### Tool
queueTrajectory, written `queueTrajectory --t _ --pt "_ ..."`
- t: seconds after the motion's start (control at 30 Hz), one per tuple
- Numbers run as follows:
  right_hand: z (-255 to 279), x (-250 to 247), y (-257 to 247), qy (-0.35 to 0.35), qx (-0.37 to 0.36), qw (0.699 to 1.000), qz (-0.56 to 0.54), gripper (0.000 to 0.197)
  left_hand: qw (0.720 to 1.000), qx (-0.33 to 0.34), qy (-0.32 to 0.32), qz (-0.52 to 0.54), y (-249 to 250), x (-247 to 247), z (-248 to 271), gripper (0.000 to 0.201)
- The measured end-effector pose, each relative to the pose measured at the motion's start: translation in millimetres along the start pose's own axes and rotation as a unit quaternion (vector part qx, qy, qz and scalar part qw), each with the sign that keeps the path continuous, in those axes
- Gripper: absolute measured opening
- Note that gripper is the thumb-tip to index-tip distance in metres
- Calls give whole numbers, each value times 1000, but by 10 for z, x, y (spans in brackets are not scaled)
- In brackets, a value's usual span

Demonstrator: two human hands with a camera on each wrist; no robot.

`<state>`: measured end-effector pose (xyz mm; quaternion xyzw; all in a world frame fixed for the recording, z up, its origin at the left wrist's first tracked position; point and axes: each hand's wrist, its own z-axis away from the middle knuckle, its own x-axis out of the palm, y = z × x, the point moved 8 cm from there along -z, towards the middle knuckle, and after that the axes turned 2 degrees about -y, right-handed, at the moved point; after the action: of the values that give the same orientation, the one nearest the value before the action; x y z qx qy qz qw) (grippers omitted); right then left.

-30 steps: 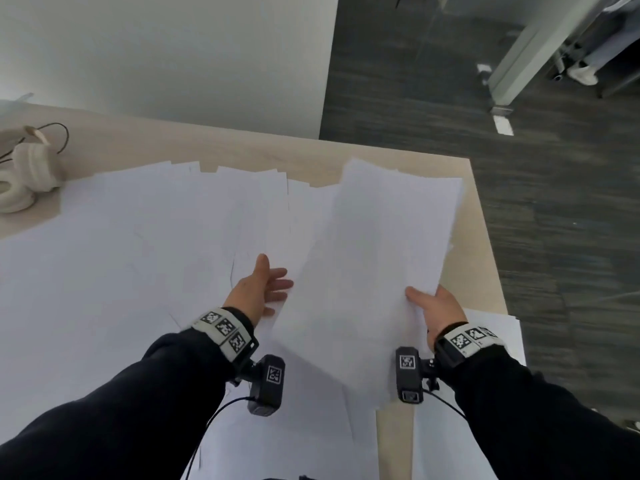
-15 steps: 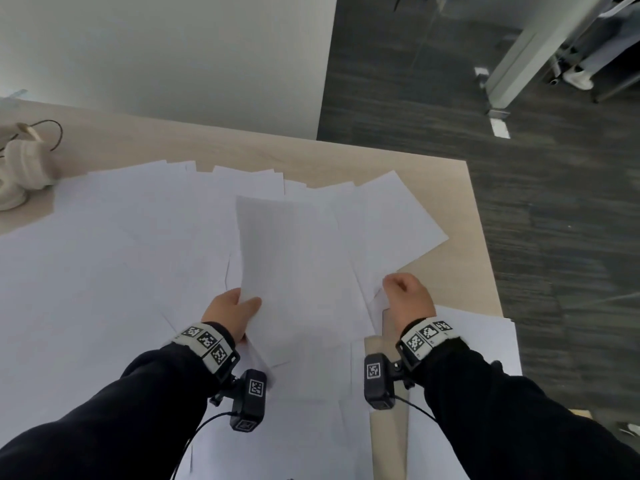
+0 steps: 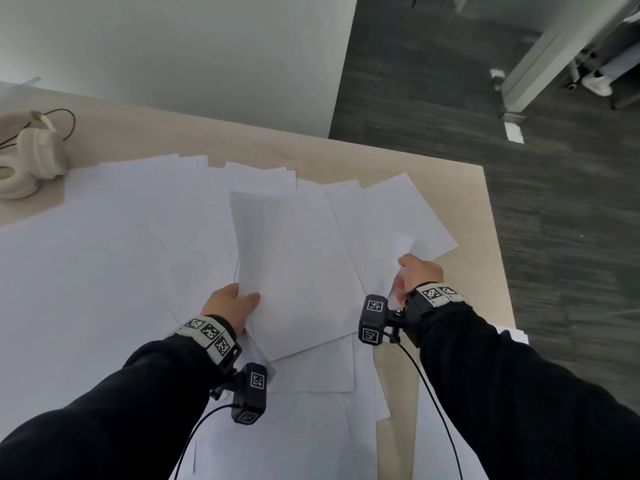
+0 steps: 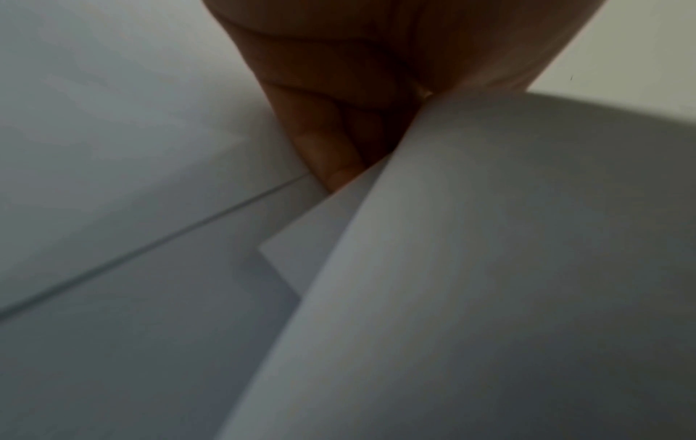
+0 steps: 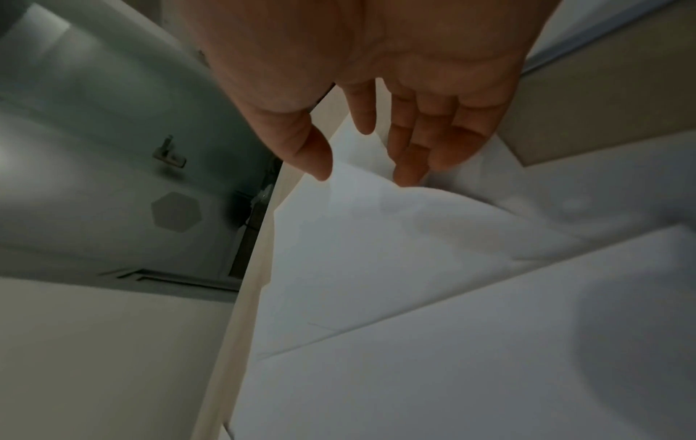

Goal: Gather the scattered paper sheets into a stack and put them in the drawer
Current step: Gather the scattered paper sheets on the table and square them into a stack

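Observation:
White paper sheets (image 3: 121, 258) lie scattered and overlapping across the light wooden desk (image 3: 346, 157). My left hand (image 3: 247, 299) grips the near left edge of a gathered sheet (image 3: 294, 265), thumb on top, and holds it tilted above the others. In the left wrist view the fingers (image 4: 331, 154) curl under that sheet (image 4: 489, 268). My right hand (image 3: 412, 271) is at the desk's right side. It pinches the near corner of another sheet (image 3: 388, 220) and curls it upward. The right wrist view shows its edge (image 5: 376, 253) between thumb and fingertips (image 5: 410, 169). No drawer is visible.
Cream headphones (image 3: 31, 161) with a cable sit at the desk's far left. The desk's right edge (image 3: 498, 271) drops to dark floor. More white paper (image 3: 446, 438) lies beside that edge under my right arm. A white wall stands behind the desk.
My right hand passed the raised sheet to the left hand, which now holds it. The right hand moved right and lifted the corner of another sheet.

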<state>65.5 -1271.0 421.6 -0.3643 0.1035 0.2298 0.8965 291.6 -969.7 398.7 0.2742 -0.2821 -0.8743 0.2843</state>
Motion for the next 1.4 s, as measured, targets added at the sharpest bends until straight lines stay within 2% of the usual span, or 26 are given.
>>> queueTrajectory --t 0.07,0.2,0.47,0.53,0.6,0.63,0.83,1.0,1.07,1.17,1.27,1.4 --pt "-27 24 -31 -7 12 1000 26 30 1000 2 -3 -1 12 -2 3 2" --pt "-27 119 -10 -46 20 995 81 39 1000 2 -6 -1 8 -9 2 5" --pt "105 349 122 -101 -59 981 152 37 1000 6 -13 4 3 -8 11 5" --pt "113 336 153 -110 -69 981 145 25 1000 4 -21 8 -2 -7 9 4" --pt "170 277 118 -101 -98 979 147 5 999 7 -36 6 9 -3 18 4" --pt "230 214 75 -84 -116 979 146 3 999 10 -44 5 19 3 27 4" --pt "314 -229 -28 -20 -175 977 122 8 997 26 -75 -17 80 79 82 9" --pt "246 -172 202 -91 -151 963 204 7 995 31 -83 -53 93 163 128 9" --pt "305 -101 264 -118 -156 951 239 15 993 35 -93 -66 83 229 169 9" --pt "371 -107 279 -116 -167 947 248 14 993 28 -101 -61 15 284 197 9" --pt "384 -301 239 -73 -174 962 198 10 996 -5 -83 -10 -85 179 198 5" --pt "368 -586 232 -42 -176 971 156 9 999 -26 -17 30 -225 -110 157 11"
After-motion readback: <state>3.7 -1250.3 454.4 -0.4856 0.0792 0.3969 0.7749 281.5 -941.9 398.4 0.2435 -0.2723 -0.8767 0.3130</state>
